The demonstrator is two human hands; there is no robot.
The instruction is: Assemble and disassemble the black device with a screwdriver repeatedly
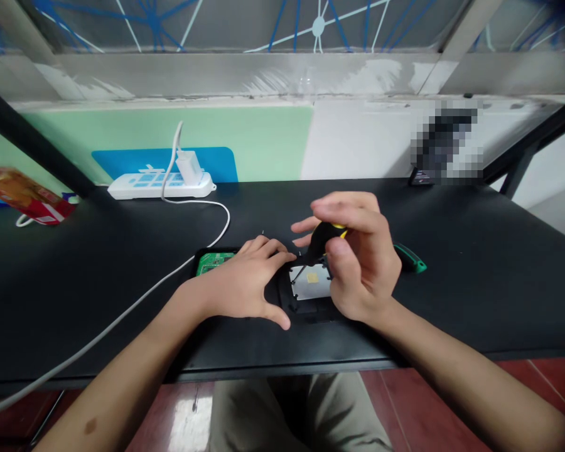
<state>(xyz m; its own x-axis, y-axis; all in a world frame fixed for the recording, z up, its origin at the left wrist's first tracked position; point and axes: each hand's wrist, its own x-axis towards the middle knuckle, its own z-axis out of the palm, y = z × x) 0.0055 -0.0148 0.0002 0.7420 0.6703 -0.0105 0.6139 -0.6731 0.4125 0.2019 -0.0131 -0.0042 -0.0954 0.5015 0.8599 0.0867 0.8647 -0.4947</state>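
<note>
A black device casing (311, 314) lies near the table's front edge, with a silver plate (306, 287) bearing a small yellowish square inside it. My right hand (362, 257) grips a black and yellow screwdriver (322, 240), whose thin shaft slants down to the plate's left edge. My left hand (245, 276) lies flat with fingers spread, over the casing's left side and partly over a green circuit board (214, 260) in a black frame. Whatever is under the left palm is hidden.
Behind my right hand lies a black and green tool (410, 258). A white power strip (145, 186) with a plugged-in charger (189, 167) stands at the back, its cable (136, 304) crossing the left side. A bottle (26, 194) is far left; a pixelated object (445, 144) leans at back right.
</note>
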